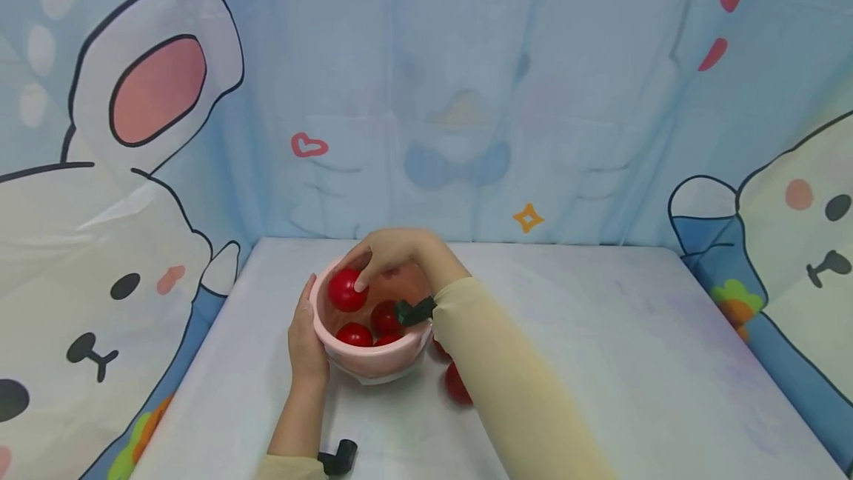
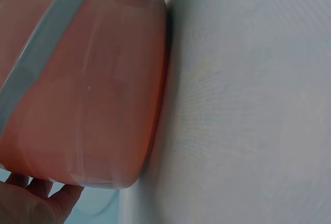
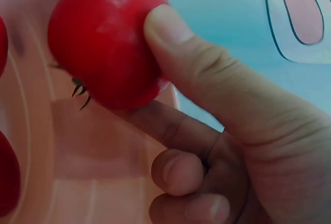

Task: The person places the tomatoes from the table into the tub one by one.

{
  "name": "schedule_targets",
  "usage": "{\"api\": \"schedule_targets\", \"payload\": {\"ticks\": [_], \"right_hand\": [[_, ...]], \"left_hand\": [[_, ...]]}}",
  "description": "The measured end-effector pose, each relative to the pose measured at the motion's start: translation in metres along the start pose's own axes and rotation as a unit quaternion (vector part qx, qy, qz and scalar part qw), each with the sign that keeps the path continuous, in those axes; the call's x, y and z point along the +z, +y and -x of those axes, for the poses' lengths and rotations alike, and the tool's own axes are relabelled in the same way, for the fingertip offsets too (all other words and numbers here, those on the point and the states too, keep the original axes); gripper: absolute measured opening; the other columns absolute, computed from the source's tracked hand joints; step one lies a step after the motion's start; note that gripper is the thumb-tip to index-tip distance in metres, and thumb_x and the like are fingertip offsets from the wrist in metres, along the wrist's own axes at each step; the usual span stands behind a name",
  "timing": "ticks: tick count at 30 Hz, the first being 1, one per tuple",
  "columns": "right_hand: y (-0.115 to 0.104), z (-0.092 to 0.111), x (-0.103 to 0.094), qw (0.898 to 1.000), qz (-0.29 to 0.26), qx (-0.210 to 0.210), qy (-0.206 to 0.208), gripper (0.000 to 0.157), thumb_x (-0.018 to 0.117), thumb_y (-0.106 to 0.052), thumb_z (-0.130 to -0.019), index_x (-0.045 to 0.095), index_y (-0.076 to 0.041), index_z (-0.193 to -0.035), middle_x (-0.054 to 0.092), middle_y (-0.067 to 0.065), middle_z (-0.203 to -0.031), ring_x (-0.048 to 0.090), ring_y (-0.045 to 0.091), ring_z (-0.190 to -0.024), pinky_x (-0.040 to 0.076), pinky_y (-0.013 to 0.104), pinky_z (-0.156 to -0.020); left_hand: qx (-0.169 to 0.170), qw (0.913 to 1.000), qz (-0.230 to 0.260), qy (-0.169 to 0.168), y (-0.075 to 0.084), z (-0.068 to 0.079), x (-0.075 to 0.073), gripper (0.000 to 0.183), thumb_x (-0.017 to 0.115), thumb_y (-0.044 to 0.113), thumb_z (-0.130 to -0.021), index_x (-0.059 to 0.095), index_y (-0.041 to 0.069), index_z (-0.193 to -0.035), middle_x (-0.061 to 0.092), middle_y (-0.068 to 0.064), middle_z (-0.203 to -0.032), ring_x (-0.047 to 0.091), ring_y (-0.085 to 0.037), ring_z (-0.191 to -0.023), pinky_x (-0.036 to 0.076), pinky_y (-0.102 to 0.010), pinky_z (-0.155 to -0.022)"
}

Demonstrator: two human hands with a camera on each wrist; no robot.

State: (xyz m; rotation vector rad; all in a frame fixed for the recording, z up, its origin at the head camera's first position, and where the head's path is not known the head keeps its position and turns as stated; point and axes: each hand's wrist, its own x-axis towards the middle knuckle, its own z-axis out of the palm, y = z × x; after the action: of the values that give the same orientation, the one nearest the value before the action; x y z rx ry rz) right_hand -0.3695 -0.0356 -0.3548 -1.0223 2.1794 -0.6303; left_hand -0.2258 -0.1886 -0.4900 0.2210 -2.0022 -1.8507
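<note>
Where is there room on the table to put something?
The table has most bare room on the right, between the right sleeve and the printed cloth. A narrower strip lies between the left hand and the cloth on the left. It's crowded around the pink bowl, with the right hand over it and two tomatoes beside it.

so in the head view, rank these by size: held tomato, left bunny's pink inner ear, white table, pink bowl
Largest to smallest, as they look there:
1. White table
2. Pink bowl, though partly covered
3. Pink inner ear
4. Held tomato

Their distances from the camera differ, so real sizes may not match.
</note>
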Motion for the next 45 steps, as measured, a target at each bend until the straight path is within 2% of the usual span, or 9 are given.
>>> {"api": "schedule_targets", "payload": {"ticks": [9, 14, 18, 23, 29, 34, 39, 42, 45], "right_hand": [[-0.006, -0.010, 0.010, 0.999, 0.014, 0.025, -0.036, 0.046, 0.081, -0.034, -0.081, 0.067, -0.044, -0.123, 0.066, -0.006, -0.107, 0.056, 0.017, -0.081, 0.052, 0.029, -0.067], [-0.002, -0.019, 0.016, 0.997, 0.033, 0.032, -0.065, 0.048, 0.079, -0.035, -0.082, 0.065, -0.041, -0.127, 0.064, -0.006, -0.112, 0.054, 0.015, -0.085, 0.052, 0.029, -0.068], [0.003, -0.023, 0.020, 0.996, 0.021, 0.044, -0.080, 0.047, 0.079, -0.032, -0.083, 0.066, -0.037, -0.127, 0.063, -0.006, -0.115, 0.053, 0.014, -0.084, 0.052, 0.028, -0.068], [0.005, -0.024, 0.022, 0.996, 0.000, 0.047, -0.079, 0.044, 0.078, -0.030, -0.084, 0.067, -0.034, -0.126, 0.062, -0.005, -0.115, 0.052, 0.013, -0.082, 0.055, 0.029, -0.073], [0.002, -0.020, 0.021, 0.994, -0.016, 0.062, -0.090, 0.046, 0.077, -0.031, -0.084, 0.064, -0.035, -0.128, 0.061, -0.002, -0.110, 0.048, 0.017, -0.068, 0.048, 0.032, -0.065], [0.002, -0.018, 0.021, 0.994, -0.021, 0.044, -0.094, 0.045, 0.072, -0.027, -0.089, 0.061, -0.032, -0.132, 0.063, -0.003, -0.115, 0.054, 0.023, -0.074, 0.052, 0.036, -0.069], [0.002, -0.014, 0.019, 0.996, -0.019, 0.025, -0.080, 0.042, 0.068, -0.022, -0.092, 0.062, -0.031, -0.133, 0.064, -0.005, -0.125, 0.059, 0.031, -0.085, 0.056, 0.039, -0.076], [0.000, -0.010, 0.017, 0.997, -0.029, 0.023, -0.070, 0.041, 0.067, -0.021, -0.093, 0.062, -0.031, -0.132, 0.064, -0.003, -0.126, 0.058, 0.029, -0.082, 0.056, 0.036, -0.074], [-0.002, -0.003, 0.013, 0.998, -0.021, 0.014, -0.056, 0.042, 0.067, -0.023, -0.093, 0.061, -0.031, -0.134, 0.063, -0.003, -0.128, 0.054, 0.020, -0.074, 0.053, 0.030, -0.068]], "left_hand": [[-0.006, 1.0000, -0.003, 0.002, -0.001, -0.002, 0.001, 0.046, 0.042, 0.059, -0.099, 0.038, 0.054, -0.144, 0.040, 0.022, -0.153, 0.032, -0.010, -0.147, 0.038, -0.049, -0.115], [-0.004, 0.9999, -0.012, 0.011, -0.001, -0.002, 0.002, 0.048, 0.034, 0.062, -0.099, 0.038, 0.052, -0.145, 0.039, 0.022, -0.154, 0.032, -0.010, -0.147, 0.033, -0.049, -0.119], [0.001, 0.9998, -0.017, 0.011, -0.001, -0.002, 0.002, 0.049, 0.031, 0.062, -0.100, 0.038, 0.050, -0.146, 0.039, 0.020, -0.155, 0.032, -0.010, -0.148, 0.032, -0.049, -0.120], [0.002, 0.9998, -0.016, 0.015, 0.001, -0.001, 0.002, 0.048, 0.032, 0.063, -0.099, 0.039, 0.051, -0.145, 0.040, 0.021, -0.153, 0.033, -0.009, -0.147, 0.033, -0.048, -0.119], [0.005, 0.9998, -0.015, 0.007, 0.000, -0.002, 0.002, 0.046, 0.031, 0.059, -0.101, 0.038, 0.051, -0.145, 0.040, 0.022, -0.153, 0.032, -0.009, -0.147, 0.032, -0.048, -0.120], [0.006, 0.9999, -0.013, 0.003, 0.000, -0.002, 0.001, 0.044, 0.029, 0.052, -0.104, 0.038, 0.048, -0.147, 0.039, 0.020, -0.155, 0.031, -0.009, -0.148, 0.030, -0.048, -0.121], [0.003, 0.9999, -0.010, 0.006, -0.001, -0.002, 0.001, 0.046, 0.031, 0.058, -0.101, 0.038, 0.050, -0.146, 0.040, 0.020, -0.154, 0.032, -0.010, -0.148, 0.031, -0.049, -0.120], [0.004, 0.9999, -0.006, 0.009, -0.001, -0.001, 0.001, 0.047, 0.031, 0.062, -0.100, 0.039, 0.051, -0.145, 0.041, 0.022, -0.153, 0.033, -0.009, -0.146, 0.032, -0.048, -0.120], [0.003, 0.9999, -0.005, 0.011, -0.001, 0.000, 0.001, 0.048, 0.030, 0.064, -0.099, 0.039, 0.052, -0.144, 0.041, 0.023, -0.152, 0.034, -0.007, -0.146, 0.032, -0.047, -0.120]]}}
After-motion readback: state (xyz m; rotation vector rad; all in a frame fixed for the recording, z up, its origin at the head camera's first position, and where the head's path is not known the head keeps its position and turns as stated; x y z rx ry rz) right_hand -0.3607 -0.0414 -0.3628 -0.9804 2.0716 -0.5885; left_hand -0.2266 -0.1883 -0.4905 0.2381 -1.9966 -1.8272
